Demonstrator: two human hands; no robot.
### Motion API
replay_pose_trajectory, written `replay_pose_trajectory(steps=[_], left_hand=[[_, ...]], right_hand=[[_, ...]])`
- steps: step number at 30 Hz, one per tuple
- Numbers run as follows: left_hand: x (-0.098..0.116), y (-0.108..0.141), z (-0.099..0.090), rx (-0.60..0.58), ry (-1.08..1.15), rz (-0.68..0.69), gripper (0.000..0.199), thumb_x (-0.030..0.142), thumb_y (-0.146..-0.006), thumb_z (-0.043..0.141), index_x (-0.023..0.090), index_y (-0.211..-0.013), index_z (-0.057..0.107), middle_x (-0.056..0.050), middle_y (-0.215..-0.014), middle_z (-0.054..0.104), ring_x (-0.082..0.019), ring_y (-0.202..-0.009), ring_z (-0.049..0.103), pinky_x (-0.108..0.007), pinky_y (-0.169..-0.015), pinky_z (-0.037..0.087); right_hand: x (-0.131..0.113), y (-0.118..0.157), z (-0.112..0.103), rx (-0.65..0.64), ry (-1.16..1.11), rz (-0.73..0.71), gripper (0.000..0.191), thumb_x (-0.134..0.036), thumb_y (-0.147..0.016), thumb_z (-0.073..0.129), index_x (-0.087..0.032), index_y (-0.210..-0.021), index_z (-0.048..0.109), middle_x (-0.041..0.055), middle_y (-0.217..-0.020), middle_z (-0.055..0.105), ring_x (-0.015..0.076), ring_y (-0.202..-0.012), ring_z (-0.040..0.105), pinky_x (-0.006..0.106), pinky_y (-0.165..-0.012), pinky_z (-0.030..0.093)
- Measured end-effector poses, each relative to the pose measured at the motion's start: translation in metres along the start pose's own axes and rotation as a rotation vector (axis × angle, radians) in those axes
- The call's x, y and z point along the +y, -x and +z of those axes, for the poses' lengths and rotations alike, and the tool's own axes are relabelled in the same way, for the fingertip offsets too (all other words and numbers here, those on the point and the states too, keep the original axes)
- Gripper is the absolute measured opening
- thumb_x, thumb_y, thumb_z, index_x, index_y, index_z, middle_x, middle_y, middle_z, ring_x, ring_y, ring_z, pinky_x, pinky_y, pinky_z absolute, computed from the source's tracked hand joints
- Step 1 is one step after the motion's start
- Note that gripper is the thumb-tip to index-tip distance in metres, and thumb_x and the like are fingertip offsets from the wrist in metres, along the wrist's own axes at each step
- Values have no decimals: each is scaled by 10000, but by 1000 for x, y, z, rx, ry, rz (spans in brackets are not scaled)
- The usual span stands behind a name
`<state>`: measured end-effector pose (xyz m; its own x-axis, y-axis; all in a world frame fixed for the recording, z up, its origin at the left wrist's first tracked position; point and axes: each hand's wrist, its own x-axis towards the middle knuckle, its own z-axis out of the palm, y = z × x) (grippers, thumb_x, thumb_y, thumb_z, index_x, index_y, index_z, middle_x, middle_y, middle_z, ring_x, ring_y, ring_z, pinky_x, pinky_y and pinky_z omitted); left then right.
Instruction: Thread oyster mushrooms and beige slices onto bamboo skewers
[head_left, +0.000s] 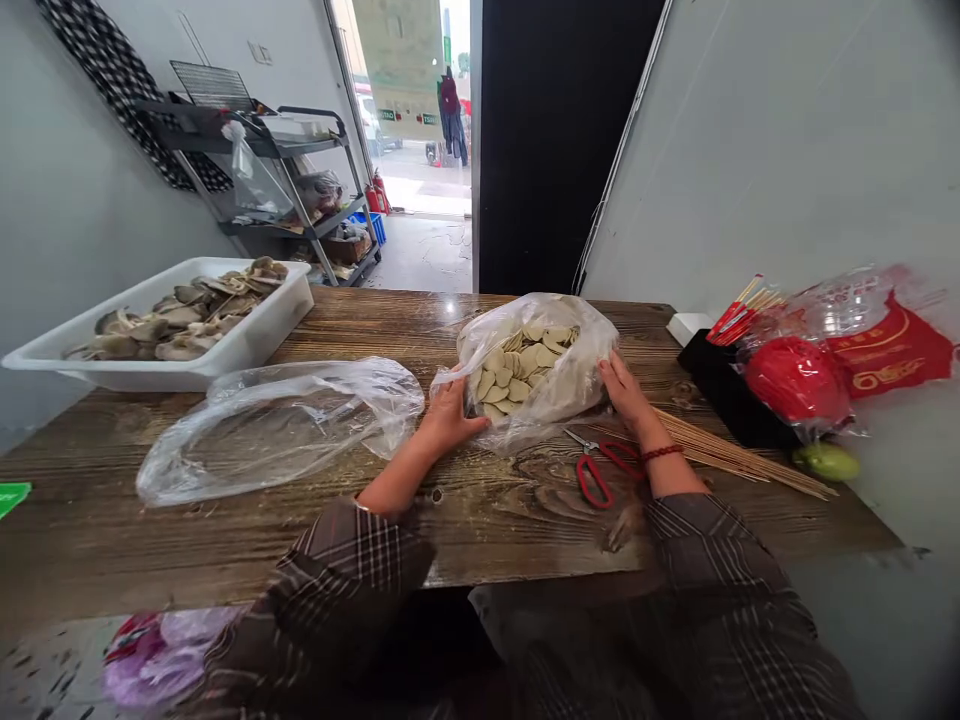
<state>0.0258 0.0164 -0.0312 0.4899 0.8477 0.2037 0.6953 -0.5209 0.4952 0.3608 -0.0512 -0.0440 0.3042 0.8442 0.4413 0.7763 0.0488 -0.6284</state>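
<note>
In the middle of the table, a clear plastic bag (pixel 589 392) stands with its mouth spread, full of thin, pale, round slices (pixel 517 372). My left hand (pixel 450 415) holds its left side, thumb apart from the fingers in front of the bag. On the opposite side, my right hand (pixel 624 388) holds the plastic with fingers extended; its thumb is hidden. Red-handled scissors (pixel 594 482) lie below the bag, partly beneath my right forearm. A bundle of thin wooden skewers (pixel 742 460) reaches out to the right of that forearm.
A flattened plastic bag (pixel 281 440) lies left of my left hand. Behind it, a white tub (pixel 172 375) holds grey-brown mushrooms (pixel 184 318). At right are a black box (pixel 731 400), red wrapped packages (pixel 799 380) and a green fruit (pixel 826 461). A cart (pixel 281 150) stands beyond the table (pixel 360 325).
</note>
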Motion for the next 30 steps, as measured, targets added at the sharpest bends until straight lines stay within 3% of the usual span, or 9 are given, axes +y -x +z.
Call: replay_pose_trajectory(steps=[3,5,9,15,18,21,24,27,30], left_hand=[[-13,14,-13,10,-31,-55,819,350,-681,742,122,-1396,413,-178,-1404,508,-313,-1320,455,-458,-1112,374],[-18,20,-20,43,-38,-93,784,353,-697,734,126,-1388,438,-171,-1379,537,-313,-1305,474,-459,-1103,386],[-18,24,-29,199,-11,-125,571,360,-820,619,155,-1342,510,-145,-1315,598,-284,-1244,538,-448,-1078,417],[-1,28,-32,361,-8,40,351,280,-921,461,175,-1229,592,-122,-1296,607,-231,-1229,534,-415,-1078,412],[7,32,-37,408,-26,134,335,270,-939,427,158,-1194,614,-131,-1274,610,-227,-1204,528,-399,-1070,408],[14,35,-42,435,-37,184,340,270,-946,413,150,-1180,628,-139,-1257,607,-237,-1192,517,-406,-1057,411],[20,33,-40,373,-25,222,356,239,-936,408,168,-1218,613,-134,-1287,588,-240,-1222,505,-418,-1070,399],[22,26,-31,208,-28,295,423,194,-910,411,186,-1307,553,-112,-1392,533,-224,-1294,473,-403,-1109,365],[15,16,-24,59,-83,217,526,231,-864,493,172,-1387,479,-125,-1444,499,-263,-1328,458,-421,-1115,356]], right_hand=[[-12,1,5,-112,-91,9,740,-633,-937,313,-127,-1465,428,146,-1452,511,264,-1333,488,419,-1081,404],[-16,3,7,-113,-85,-17,699,-599,-933,349,-128,-1436,470,152,-1410,554,281,-1283,535,431,-1048,432],[-23,11,4,42,78,-16,580,-519,-914,433,-112,-1281,623,182,-1186,696,314,-1049,666,463,-927,499],[-61,48,-17,277,93,-158,395,-404,-950,434,-165,-1095,714,127,-1088,732,244,-1022,675,405,-937,512],[-77,81,-27,178,70,-205,349,-381,-960,449,-189,-1071,718,109,-1054,740,233,-987,685,413,-924,523],[-75,115,-35,-1,128,-199,335,-385,-959,466,-202,-1089,715,106,-1086,735,242,-1015,681,443,-931,528],[-66,140,-40,-128,240,-180,374,-403,-941,505,-183,-1184,684,138,-1211,687,279,-1144,628,498,-994,495],[-61,155,-41,-203,277,-189,403,-365,-939,507,-171,-1266,640,152,-1365,590,286,-1280,536,519,-1067,438],[-60,160,-45,-281,210,-179,368,-276,-952,460,-194,-1259,645,121,-1399,568,245,-1298,527,486,-1084,432]])
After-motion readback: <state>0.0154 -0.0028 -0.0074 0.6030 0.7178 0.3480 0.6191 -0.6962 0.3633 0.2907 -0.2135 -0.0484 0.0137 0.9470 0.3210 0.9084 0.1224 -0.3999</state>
